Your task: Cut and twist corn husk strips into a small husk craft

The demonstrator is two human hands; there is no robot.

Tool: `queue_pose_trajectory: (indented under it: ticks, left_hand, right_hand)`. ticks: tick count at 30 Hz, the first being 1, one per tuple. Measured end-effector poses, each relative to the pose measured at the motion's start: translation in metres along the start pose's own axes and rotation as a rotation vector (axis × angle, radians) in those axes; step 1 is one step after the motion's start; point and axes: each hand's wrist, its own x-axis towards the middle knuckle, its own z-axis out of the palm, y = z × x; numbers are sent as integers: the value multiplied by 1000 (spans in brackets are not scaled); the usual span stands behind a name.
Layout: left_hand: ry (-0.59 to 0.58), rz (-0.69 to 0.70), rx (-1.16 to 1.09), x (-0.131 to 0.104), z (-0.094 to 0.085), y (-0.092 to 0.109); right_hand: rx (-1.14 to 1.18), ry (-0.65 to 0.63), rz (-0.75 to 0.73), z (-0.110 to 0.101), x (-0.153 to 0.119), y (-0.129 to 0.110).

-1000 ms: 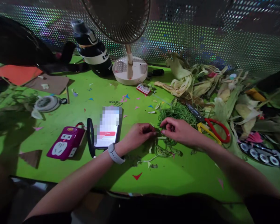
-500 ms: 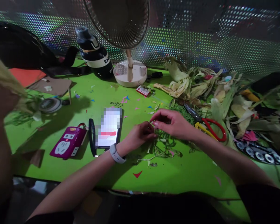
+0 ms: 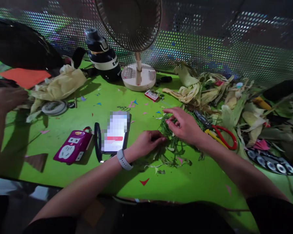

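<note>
My left hand [image 3: 150,142], with a grey band at its wrist, is closed in a pinch low over the table. Whatever lies between its fingertips is too small or hidden to make out. Slightly higher and to the right, my right hand [image 3: 184,125] has its thumb and index finger apart, the other fingers curled. Beneath and between both hands lies a tangle of thin green strands [image 3: 176,148]. Red-handled scissors [image 3: 226,138] rest just right of my right hand, beside a yellow-handled tool [image 3: 213,136].
Dry corn husks [image 3: 205,87] pile up at the right. A fan [image 3: 139,78] and a dark bottle [image 3: 104,63] stand behind. Left are a phone [image 3: 114,133], a purple power strip [image 3: 73,146], a pale yellow bundle [image 3: 61,84] and another person's hand [image 3: 8,97].
My hands have come apart; the right lifted slightly away and its thumb and index finger spread. At the left, the other person's arm drew back and the pale yellow bundle now shows on the table.
</note>
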Motion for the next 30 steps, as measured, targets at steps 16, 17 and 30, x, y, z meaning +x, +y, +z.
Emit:
queue_pose_trajectory:
  ticks: [16,17,30]
  left_hand:
    - [19,19,16,-1,-1,1]
    - [15,17,16,-1,-2,1]
    - [-3,19,51,-1,-2,3]
  right_hand:
    - [-191,-334,-49,6,-36,-4]
    - [-188,-332,-50,5,-36,-4]
    - [-203,-341,-3,11,-34,-1]
